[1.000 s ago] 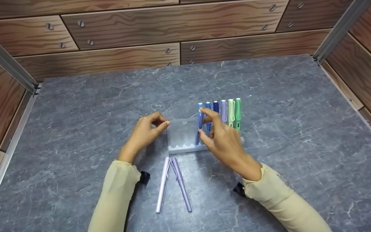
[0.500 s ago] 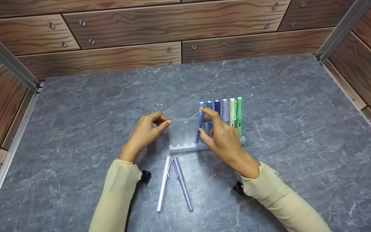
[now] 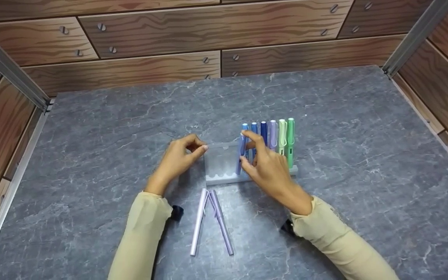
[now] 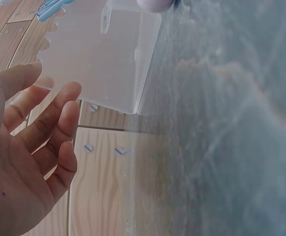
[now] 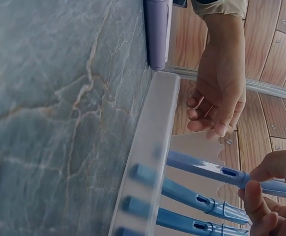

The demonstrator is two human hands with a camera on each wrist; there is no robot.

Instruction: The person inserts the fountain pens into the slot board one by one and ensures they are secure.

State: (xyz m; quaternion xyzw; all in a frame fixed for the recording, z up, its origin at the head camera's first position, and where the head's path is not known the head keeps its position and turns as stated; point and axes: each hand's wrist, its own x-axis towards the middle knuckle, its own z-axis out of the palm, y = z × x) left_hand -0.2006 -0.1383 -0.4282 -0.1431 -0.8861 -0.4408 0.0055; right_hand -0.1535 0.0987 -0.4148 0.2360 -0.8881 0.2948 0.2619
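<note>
A translucent pen stand (image 3: 221, 160) stands mid-table. My left hand (image 3: 177, 161) pinches its upper left corner between thumb and index finger; in the left wrist view the other fingers are loosely bent. My right hand (image 3: 272, 173) pinches a periwinkle-blue pen (image 5: 207, 169) by its upper part. The pen leans along the stand, its lower end at the front ledge (image 5: 153, 123). To its right stands a row of upright pens: two blue, a navy pen (image 3: 263, 128), a lilac pen (image 3: 273, 132), a pale green pen (image 3: 282, 134) and a green pen (image 3: 291, 144). My right hand partly hides the row.
A pale lilac pen (image 3: 198, 223) and a purple pen (image 3: 221, 225) lie in front of the stand, their upper ends close together. The marbled grey table (image 3: 111, 124) is bordered by wood-patterned walls (image 3: 161, 35) and metal posts.
The whole scene has shifted slightly in the head view. Both hands keep their holds; the periwinkle-blue pen stays at nearly the same place at the stand.
</note>
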